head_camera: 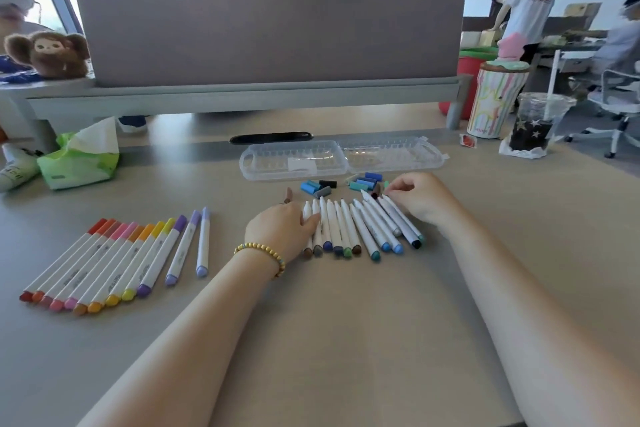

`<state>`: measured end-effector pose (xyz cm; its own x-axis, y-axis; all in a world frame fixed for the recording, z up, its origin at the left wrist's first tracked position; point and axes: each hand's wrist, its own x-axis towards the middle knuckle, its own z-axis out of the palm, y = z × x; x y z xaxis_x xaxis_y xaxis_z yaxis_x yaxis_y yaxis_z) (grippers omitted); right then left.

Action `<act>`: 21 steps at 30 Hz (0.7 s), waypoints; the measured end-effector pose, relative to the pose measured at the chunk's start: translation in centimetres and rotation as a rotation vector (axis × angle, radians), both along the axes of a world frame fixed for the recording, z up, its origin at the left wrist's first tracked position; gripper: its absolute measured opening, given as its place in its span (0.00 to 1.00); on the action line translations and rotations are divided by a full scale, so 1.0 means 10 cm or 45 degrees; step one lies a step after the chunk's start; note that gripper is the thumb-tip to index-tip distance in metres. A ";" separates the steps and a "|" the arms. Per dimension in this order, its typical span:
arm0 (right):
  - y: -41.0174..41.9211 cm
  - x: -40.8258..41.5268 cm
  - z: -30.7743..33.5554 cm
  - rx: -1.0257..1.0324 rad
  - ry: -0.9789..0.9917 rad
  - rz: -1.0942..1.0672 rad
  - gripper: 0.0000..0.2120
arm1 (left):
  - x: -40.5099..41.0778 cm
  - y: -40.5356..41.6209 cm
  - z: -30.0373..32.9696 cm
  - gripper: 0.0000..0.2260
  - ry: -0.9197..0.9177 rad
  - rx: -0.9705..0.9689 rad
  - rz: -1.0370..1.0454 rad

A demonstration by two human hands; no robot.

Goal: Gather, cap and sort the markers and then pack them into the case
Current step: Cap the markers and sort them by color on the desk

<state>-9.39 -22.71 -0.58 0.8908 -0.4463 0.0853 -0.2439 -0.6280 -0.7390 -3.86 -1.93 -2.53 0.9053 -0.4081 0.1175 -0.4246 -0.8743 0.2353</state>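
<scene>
Beside slim white markers [349,225], left hand [280,229] flat atop them, right hand [419,198] pinching one.

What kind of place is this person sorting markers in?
Probably a shared open office: a desk with a grey divider screen across it, a wheeled office chair, and other people standing at tables behind.

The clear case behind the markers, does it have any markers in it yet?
No, the clear case lies open and holds no markers; they are all on the table.
</scene>
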 end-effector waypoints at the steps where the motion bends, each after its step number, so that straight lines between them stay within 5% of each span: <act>1: -0.06 -0.02 -0.02 -0.009 0.005 -0.026 0.06 | 0.00 -0.01 0.00 0.18 -0.010 -0.009 0.006; 8: -0.06 -0.09 -0.01 -0.136 0.122 -0.063 0.04 | 0.00 0.02 0.01 0.16 0.040 -0.092 0.013; 16: 0.18 -0.06 -0.05 -0.587 0.287 -0.073 0.05 | -0.03 0.05 0.01 0.12 0.097 -0.130 -0.028; 21: 0.14 -0.10 -0.01 -0.550 0.350 -0.080 0.07 | -0.07 0.09 0.06 0.09 0.123 -0.252 -0.036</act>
